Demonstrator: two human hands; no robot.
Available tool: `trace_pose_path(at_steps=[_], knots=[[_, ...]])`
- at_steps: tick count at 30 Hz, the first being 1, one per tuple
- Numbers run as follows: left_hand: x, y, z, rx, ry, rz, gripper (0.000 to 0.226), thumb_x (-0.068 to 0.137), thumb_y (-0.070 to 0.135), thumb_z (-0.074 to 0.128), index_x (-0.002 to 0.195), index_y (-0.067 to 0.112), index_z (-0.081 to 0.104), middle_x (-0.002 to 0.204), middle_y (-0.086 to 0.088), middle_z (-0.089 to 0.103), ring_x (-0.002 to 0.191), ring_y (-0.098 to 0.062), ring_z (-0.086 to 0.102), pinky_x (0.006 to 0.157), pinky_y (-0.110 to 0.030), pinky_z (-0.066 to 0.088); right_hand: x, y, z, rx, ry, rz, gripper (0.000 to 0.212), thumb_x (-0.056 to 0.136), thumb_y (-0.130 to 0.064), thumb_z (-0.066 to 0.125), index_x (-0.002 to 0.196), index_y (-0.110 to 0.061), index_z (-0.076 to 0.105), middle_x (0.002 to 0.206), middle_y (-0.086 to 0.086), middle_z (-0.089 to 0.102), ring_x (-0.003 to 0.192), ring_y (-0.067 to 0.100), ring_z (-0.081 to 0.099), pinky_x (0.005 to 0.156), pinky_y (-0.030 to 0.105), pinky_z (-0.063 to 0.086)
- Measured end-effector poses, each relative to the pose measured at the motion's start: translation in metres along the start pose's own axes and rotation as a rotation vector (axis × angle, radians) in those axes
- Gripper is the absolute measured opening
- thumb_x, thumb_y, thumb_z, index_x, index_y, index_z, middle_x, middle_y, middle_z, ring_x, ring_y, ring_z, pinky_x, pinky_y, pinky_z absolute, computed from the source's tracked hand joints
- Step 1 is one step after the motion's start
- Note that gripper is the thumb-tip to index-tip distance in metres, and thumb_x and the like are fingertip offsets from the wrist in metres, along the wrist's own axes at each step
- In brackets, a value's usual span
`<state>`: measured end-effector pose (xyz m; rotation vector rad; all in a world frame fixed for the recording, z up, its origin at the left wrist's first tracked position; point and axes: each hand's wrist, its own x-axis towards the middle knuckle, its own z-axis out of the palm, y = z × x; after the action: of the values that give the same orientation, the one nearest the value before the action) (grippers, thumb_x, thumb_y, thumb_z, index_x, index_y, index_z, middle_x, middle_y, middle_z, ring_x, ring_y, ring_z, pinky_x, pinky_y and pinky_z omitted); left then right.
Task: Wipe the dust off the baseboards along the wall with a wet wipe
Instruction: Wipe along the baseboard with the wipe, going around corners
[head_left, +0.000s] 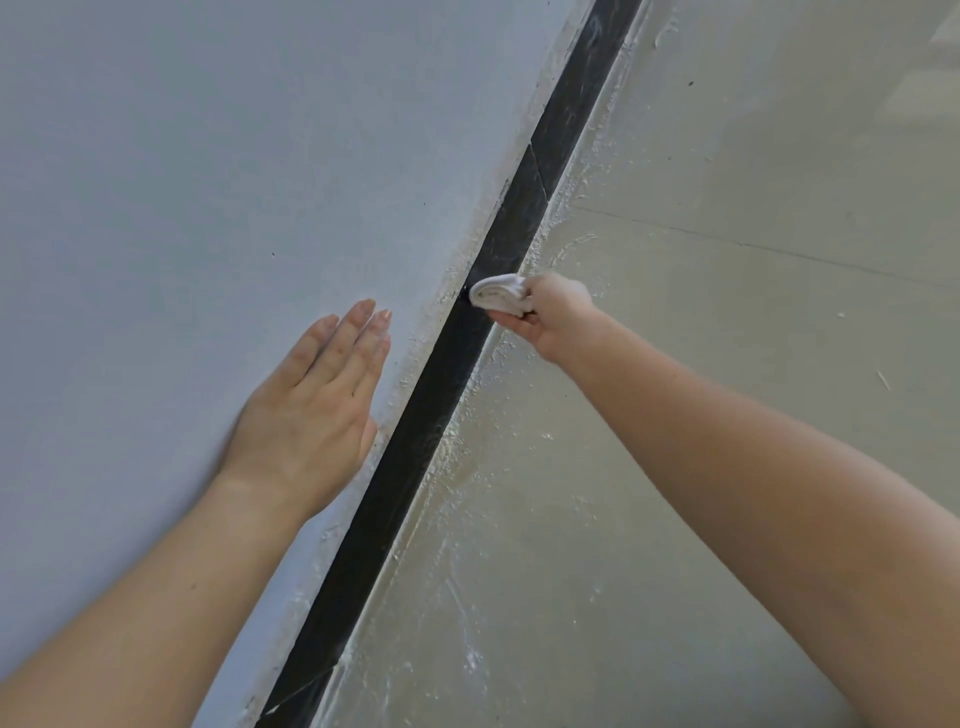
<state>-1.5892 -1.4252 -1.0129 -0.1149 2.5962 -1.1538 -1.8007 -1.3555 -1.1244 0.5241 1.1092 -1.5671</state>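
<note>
Your right hand (550, 317) pinches the folded white wet wipe (498, 295) against the black baseboard (415, 441), low on the wall (208, 182). Your left hand (317, 405) lies flat on that wall, fingers straight and close together.

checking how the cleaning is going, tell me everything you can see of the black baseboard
The baseboard is a narrow black strip, smooth and slightly glossy, running diagonally from lower left to upper right where the grey wall meets the pale floor. Slanted seams show separate pieces. Whitish dust streaks its far stretch; white specks line both edges. A folded wet wipe, gripped in the right hand, presses on its face. The left hand lies flat on the wall beside it.
</note>
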Motion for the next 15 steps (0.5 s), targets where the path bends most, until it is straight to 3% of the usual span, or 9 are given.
trace_pose_path(at_steps=[3,6,9,11,13,15], knots=[[-0.001,0.0,0.0,0.01,0.006,0.012,0.064,0.091,0.027,0.0,0.148,0.0,0.012,0.157,-0.015,0.005,0.146,-0.029,0.0,0.118,-0.041,-0.006,-0.003,0.002,-0.018,0.051,-0.043,-0.021,0.018,0.095,-0.011,0.047,0.108,-0.001,0.056,0.101,0.02,0.061,0.076,0.027,0.067,0.06,0.033,0.061],[0.0,0.0,0.0,0.021,0.002,0.003,0.064,0.092,0.024,-0.01,0.148,0.0,0.008,0.157,-0.016,0.002,0.146,-0.03,-0.003,0.118,-0.042,-0.008,-0.012,0.027,-0.024,-0.52,0.045,-0.048,0.009,0.091,-0.011,0.052,0.089,-0.002,0.054,0.09,0.018,0.062,0.063,0.025,0.064,0.051,0.03,0.058],[0.001,0.0,-0.002,0.003,-0.004,0.0,0.062,0.091,0.025,0.001,0.148,0.0,0.009,0.157,-0.015,0.002,0.146,-0.029,-0.003,0.118,-0.042,-0.007,-0.025,0.055,-0.018,-0.713,-0.09,0.092,0.012,0.091,-0.013,0.052,0.086,-0.003,0.055,0.082,0.015,0.065,0.058,0.021,0.064,0.043,0.023,0.052],[0.001,0.0,-0.002,-0.006,-0.005,-0.001,0.061,0.091,0.023,0.003,0.148,0.0,0.011,0.157,-0.015,0.004,0.146,-0.028,-0.001,0.118,-0.041,-0.007,-0.031,0.073,-0.013,-0.834,-0.229,0.216,0.013,0.094,-0.012,0.049,0.088,-0.003,0.056,0.088,0.016,0.068,0.065,0.022,0.067,0.054,0.026,0.057],[0.002,0.0,-0.001,-0.011,-0.012,-0.007,0.064,0.09,0.025,0.0,0.147,-0.001,0.013,0.157,-0.015,0.006,0.146,-0.027,-0.001,0.118,-0.041,-0.007,-0.033,0.084,-0.005,-0.789,-0.301,0.278,0.013,0.095,-0.01,0.046,0.092,-0.002,0.056,0.096,0.017,0.067,0.071,0.024,0.067,0.065,0.031,0.059],[0.002,0.0,-0.002,-0.024,-0.014,-0.018,0.065,0.09,0.026,0.001,0.147,-0.001,0.017,0.157,-0.014,0.009,0.146,-0.026,0.001,0.119,-0.04,-0.005,-0.03,0.079,0.006,-0.578,-0.278,0.282,0.012,0.097,-0.008,0.044,0.099,0.0,0.053,0.1,0.016,0.063,0.078,0.024,0.067,0.062,0.029,0.059]])
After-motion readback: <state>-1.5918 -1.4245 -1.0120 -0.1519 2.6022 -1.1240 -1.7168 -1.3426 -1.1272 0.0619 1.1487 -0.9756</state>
